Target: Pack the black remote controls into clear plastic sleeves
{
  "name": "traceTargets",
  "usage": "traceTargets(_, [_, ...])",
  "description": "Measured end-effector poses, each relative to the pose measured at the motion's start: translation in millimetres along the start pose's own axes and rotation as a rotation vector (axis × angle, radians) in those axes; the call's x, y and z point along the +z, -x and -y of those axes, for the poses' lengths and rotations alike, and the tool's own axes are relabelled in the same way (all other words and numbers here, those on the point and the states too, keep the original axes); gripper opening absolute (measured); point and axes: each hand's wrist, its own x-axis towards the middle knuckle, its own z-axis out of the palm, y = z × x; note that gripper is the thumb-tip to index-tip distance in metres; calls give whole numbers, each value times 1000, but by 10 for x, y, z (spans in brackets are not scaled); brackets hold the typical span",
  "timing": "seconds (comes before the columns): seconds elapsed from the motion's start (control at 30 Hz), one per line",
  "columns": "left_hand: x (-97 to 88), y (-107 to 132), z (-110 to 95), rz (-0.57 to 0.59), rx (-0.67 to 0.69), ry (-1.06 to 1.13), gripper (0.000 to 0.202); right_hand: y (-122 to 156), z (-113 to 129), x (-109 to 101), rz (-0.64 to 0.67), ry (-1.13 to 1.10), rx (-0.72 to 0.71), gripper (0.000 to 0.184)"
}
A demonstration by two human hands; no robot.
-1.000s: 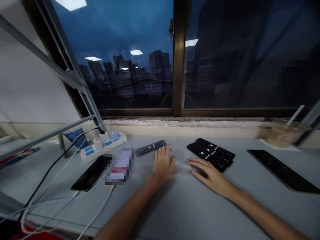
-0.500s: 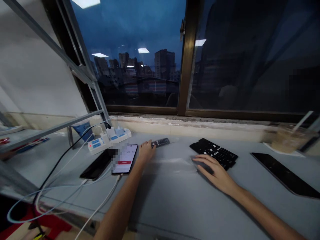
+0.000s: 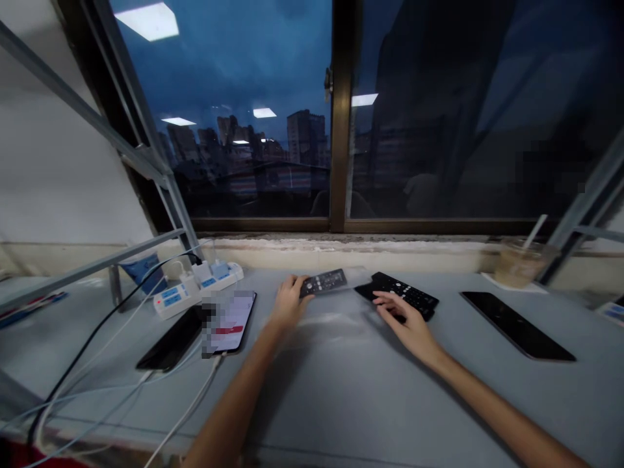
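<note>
1. Grey desk (image 3: 341, 403), dark window (image 3: 229, 71) behind, 2 phones (image 3: 173, 339) at left.
2. Left hand (image 3: 288, 303) wraps the black remote (image 3: 324, 282) by its left end, remote tilted between both hands!
3. Right hand (image 3: 403, 322), half-curled at the black panel (image 3: 408, 291); can't tell if it's gripping.
4. Tablet (image 3: 517, 325) farther right.

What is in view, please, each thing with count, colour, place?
Remote control: 1, black, centre
Button panels: count unclear, black, centre right
Phones: 2, dark and lit, left
Tablet: 1, black, right
Power strip: 1, white-blue, rear left
Cables: several, black and white, left
Cup: 1, blue, rear left
Drink: 1, tan, rear right
Window: 1, brown-framed, behind
Metal bars: several, grey, both sides
Desk: 1, grey, below
Left hand: 1, bare, on remote
Right hand: 1, bare, by panels, contact unclear
</note>
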Motion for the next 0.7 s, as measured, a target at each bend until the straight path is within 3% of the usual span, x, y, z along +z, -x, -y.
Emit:
traceTargets(0.1, [66, 18, -39, -39, 202, 105, 44, -41, 8, -36, -88, -158, 82, 39])
traceTargets(0.27, [110, 46, -59, -17, 359, 117, 46, -94, 0, -95, -190, -258, 147, 36])
traceTargets(0.7, [-48, 89, -254, -121, 456, 7, 44, -113, 166, -177, -83, -314, 229, 36])
